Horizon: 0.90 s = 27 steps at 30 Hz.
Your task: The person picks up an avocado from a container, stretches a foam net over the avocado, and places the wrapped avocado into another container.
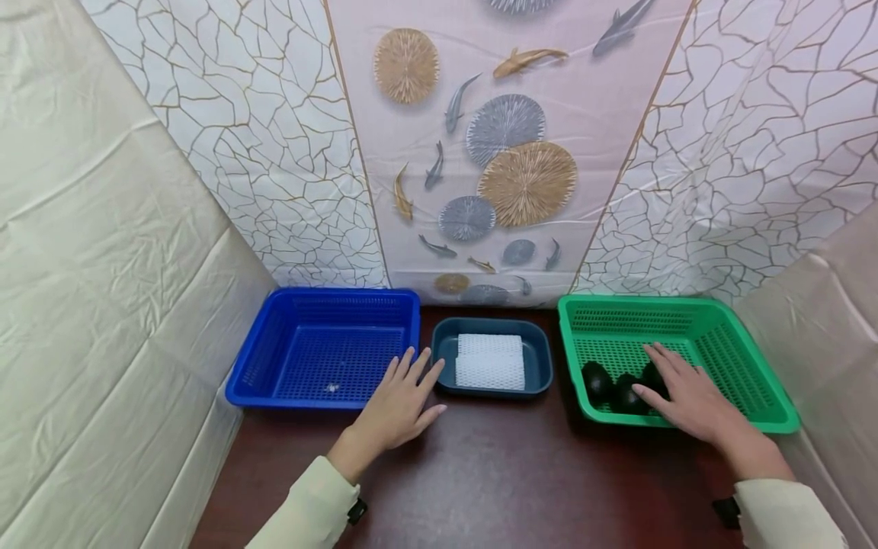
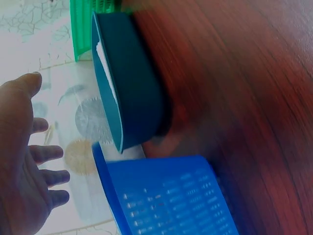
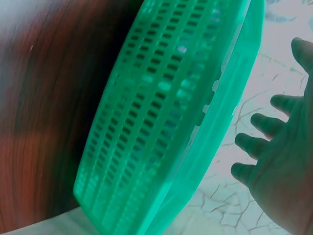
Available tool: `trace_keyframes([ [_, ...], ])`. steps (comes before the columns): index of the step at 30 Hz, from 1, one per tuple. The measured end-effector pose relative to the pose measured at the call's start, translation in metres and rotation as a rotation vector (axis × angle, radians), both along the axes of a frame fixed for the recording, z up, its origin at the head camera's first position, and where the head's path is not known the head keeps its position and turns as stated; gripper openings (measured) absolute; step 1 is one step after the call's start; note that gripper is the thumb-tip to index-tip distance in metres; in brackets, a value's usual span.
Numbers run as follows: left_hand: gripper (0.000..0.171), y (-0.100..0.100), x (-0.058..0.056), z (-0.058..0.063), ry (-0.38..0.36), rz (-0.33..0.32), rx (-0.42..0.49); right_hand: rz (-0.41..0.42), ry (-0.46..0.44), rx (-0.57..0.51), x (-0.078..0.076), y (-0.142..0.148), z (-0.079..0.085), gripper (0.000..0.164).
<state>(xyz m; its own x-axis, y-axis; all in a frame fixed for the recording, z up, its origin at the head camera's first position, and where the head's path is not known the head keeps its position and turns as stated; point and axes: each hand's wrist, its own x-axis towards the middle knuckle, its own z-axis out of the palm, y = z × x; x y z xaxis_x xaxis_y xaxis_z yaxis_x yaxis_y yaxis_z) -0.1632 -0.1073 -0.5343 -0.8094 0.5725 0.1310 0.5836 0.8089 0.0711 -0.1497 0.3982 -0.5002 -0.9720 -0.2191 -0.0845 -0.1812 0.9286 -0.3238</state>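
My left hand (image 1: 396, 408) is held with fingers spread over the right front corner of the blue basket (image 1: 240, 389), near the dark teal tray (image 1: 542, 385). In that tray lie white foam nets (image 1: 490, 372). Above the front of the green basket (image 1: 768, 419) is my right hand (image 1: 693, 400), fingers extended and holding nothing. Three smooth black oval things (image 1: 597, 381), like dark avocados, lie at that basket's left front; the hand partly covers one. In the wrist views, the left palm (image 2: 22, 161) and the right palm (image 3: 283, 171) both hold nothing.
A small pale speck (image 1: 332, 387) lies on the blue basket's floor. The baskets and tray stand in a row on a dark brown wooden table (image 1: 494, 473). Behind them hangs a patterned cloth (image 1: 480, 152); a beige padded panel (image 1: 89, 305) rises at left.
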Motion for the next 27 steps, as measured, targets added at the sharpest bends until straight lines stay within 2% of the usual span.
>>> trace_keyframes([
  [7,0.072,0.016,0.002,-0.002,-0.005,-0.025,-0.040,-0.033,-0.055,0.023,-0.007,0.024,-0.002,0.089],
  [11,0.072,0.024,0.003,-0.003,-0.015,-0.044,-0.054,-0.025,-0.076,0.040,-0.013,0.034,-0.001,0.091],
  [19,0.071,0.037,0.006,-0.015,0.024,-0.094,-0.078,-0.019,-0.141,0.036,-0.027,0.044,0.002,0.092],
  [24,0.070,0.043,0.005,-0.026,0.034,-0.110,-0.072,-0.047,-0.191,-0.003,-0.036,0.049,0.001,0.094],
  [27,0.069,0.046,0.003,-0.033,0.067,-0.119,-0.084,-0.076,-0.231,0.000,-0.040,0.053,0.000,0.096],
])
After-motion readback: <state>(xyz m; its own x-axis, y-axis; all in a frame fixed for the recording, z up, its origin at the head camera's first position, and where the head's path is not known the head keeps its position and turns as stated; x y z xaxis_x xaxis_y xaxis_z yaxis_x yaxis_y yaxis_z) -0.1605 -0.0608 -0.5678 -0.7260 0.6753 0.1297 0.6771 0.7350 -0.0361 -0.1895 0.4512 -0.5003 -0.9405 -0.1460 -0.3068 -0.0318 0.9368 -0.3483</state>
